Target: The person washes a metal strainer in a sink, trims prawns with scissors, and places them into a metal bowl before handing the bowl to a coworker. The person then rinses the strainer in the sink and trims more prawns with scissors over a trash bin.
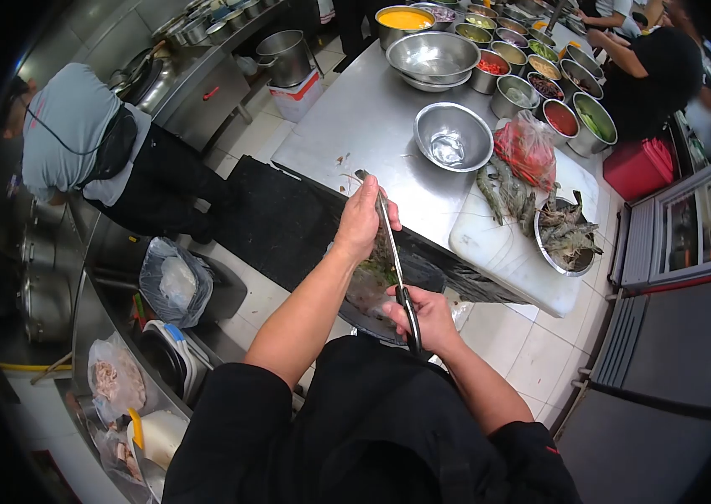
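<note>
My right hand (424, 319) is closed around the black handle of a knife (397, 256), whose long narrow blade points up and away from me. In my left hand (361, 220) is a greyish prawn (361, 175), mostly hidden by my fingers, with the blade right against it. Both hands are over a lined waste bin (364, 307) holding scraps, beside the steel table (347, 109). To the right, several whole prawns (507, 189) lie on a white cutting board (498, 244). More prawns fill a steel bowl (569, 237) at the board's edge.
An open steel bowl (454, 139) and a red plastic bag (527, 151) are near the board. Several ingredient containers (561, 118) crowd the table's far side. A co-worker (91, 143) bends at the left; another person (653, 76) is at the far right. A fridge (691, 227) stands right.
</note>
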`<control>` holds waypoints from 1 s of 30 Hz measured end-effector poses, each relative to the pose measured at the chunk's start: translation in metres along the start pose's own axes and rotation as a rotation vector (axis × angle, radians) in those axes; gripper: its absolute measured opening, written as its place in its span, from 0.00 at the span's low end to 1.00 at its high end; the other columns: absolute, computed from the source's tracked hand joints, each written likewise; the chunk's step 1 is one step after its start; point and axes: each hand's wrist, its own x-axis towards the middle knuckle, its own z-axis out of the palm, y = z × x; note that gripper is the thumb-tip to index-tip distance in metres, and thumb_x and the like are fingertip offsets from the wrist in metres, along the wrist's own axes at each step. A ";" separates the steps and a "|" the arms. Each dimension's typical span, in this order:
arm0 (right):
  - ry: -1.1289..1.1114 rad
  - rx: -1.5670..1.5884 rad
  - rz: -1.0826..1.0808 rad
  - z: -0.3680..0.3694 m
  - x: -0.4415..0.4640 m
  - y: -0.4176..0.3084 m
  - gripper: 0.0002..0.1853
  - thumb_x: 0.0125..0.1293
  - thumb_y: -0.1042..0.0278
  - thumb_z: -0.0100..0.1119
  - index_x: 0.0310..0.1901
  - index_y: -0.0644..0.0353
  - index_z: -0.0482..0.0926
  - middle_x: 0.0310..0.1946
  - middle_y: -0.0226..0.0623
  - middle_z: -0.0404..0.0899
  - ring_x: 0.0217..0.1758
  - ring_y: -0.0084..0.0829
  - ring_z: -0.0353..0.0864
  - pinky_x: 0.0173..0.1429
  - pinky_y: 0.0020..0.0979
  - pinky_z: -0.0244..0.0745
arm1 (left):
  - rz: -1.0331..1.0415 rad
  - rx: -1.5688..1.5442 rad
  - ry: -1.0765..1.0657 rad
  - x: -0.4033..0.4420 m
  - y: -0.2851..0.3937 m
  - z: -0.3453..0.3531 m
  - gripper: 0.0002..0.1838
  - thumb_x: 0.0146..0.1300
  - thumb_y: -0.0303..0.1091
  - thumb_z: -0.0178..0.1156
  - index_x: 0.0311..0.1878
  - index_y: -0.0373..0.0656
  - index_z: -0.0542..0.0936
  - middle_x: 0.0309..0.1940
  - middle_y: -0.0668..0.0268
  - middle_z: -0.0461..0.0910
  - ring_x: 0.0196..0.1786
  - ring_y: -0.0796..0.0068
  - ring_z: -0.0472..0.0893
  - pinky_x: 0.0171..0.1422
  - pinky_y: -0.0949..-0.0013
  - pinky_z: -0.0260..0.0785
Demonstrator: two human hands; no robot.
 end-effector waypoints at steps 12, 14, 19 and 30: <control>-0.075 -0.053 0.029 -0.015 -0.008 -0.013 0.23 0.63 0.58 0.69 0.54 0.63 0.76 0.25 0.27 0.77 0.25 0.17 0.76 0.31 0.22 0.73 | 0.032 0.179 -0.094 -0.009 -0.001 0.004 0.21 0.78 0.52 0.39 0.38 0.44 0.70 0.23 0.62 0.76 0.24 0.73 0.76 0.32 0.70 0.72; -0.023 -0.041 0.000 -0.016 -0.009 -0.007 0.21 0.63 0.59 0.69 0.51 0.64 0.78 0.22 0.26 0.77 0.22 0.16 0.76 0.27 0.21 0.72 | 0.052 0.242 -0.110 -0.006 -0.004 0.003 0.21 0.78 0.52 0.39 0.38 0.44 0.70 0.23 0.63 0.76 0.24 0.73 0.76 0.32 0.70 0.72; 0.007 0.032 -0.071 -0.048 -0.033 0.002 0.22 0.63 0.61 0.69 0.54 0.64 0.77 0.23 0.26 0.77 0.23 0.17 0.76 0.29 0.22 0.72 | 0.141 0.742 -0.106 0.031 0.011 0.045 0.21 0.77 0.50 0.43 0.38 0.39 0.71 0.22 0.64 0.75 0.21 0.75 0.75 0.29 0.70 0.69; 0.422 0.065 -0.141 -0.125 -0.105 0.051 0.27 0.62 0.60 0.70 0.58 0.66 0.75 0.26 0.27 0.77 0.26 0.18 0.76 0.32 0.22 0.72 | 0.533 2.026 -0.719 0.096 0.002 0.173 0.11 0.65 0.32 0.52 0.47 0.43 0.80 0.45 0.52 0.80 0.48 0.52 0.82 0.49 0.52 0.77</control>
